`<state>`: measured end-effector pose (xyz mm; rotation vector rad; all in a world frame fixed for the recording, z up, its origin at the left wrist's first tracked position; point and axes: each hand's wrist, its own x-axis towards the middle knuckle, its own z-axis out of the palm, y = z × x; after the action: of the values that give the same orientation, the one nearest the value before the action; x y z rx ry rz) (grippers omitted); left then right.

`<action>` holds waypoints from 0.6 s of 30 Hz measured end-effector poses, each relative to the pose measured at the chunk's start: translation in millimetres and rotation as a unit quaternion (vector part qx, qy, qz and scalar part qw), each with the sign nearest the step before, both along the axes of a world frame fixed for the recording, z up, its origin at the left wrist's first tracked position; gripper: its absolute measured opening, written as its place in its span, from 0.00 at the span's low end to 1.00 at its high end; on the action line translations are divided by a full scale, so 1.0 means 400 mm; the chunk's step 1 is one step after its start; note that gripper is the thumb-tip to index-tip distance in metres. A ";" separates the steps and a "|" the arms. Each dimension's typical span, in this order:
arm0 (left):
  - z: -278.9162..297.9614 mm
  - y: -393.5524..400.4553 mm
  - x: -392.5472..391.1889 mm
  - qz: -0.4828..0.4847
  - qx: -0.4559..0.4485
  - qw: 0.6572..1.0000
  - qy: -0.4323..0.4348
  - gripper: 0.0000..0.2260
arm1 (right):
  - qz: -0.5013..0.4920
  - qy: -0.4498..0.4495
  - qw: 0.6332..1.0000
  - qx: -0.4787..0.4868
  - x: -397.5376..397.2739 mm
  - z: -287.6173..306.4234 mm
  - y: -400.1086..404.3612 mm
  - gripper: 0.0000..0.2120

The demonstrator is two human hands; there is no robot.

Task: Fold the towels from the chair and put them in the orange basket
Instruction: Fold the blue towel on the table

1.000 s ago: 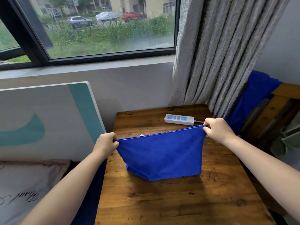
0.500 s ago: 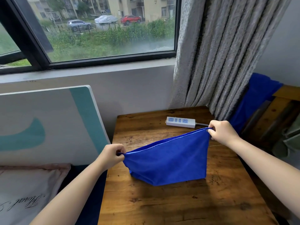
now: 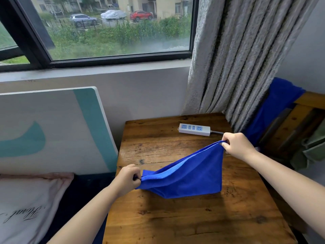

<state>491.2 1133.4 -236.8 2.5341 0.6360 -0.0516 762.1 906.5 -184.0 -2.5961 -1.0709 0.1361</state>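
Wooden table (image 3: 175,217) stood under a window, with a power strip (image 3: 194,129) near its far edge and a curtain (image 3: 237,59) to the right. Blue towel (image 3: 186,178), already doubled, hung over the tabletop with its lower fold resting on the wood. Left hand (image 3: 127,178) pinched the near top corner low, by the table's left edge; right hand (image 3: 237,145) pinched the far corner, held higher. Cloth sagged between the grips: judged light, limp, not slippery, unbreakable. Corners and hems were the sound places to hold. More blue fabric (image 3: 274,110) lay draped on the chair (image 3: 299,120) at right. Basket was not in view.
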 end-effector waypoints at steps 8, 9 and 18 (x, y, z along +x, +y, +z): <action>-0.039 -0.037 -0.015 -0.051 -0.056 0.989 0.127 0.10 | -0.005 0.012 1.000 -0.025 -0.004 -0.038 -0.020 0.06; -0.046 -0.045 -0.019 -0.066 -0.058 0.986 0.143 0.08 | -0.006 0.012 1.000 -0.028 -0.005 -0.043 -0.023 0.06; -0.053 -0.069 -0.037 0.004 -0.085 0.988 0.129 0.15 | 0.000 0.013 0.999 -0.033 -0.003 -0.064 -0.040 0.06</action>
<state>476.3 1105.7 -257.9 2.3790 0.7093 -0.4188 760.9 890.7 -209.6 -2.6453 -1.0753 0.2080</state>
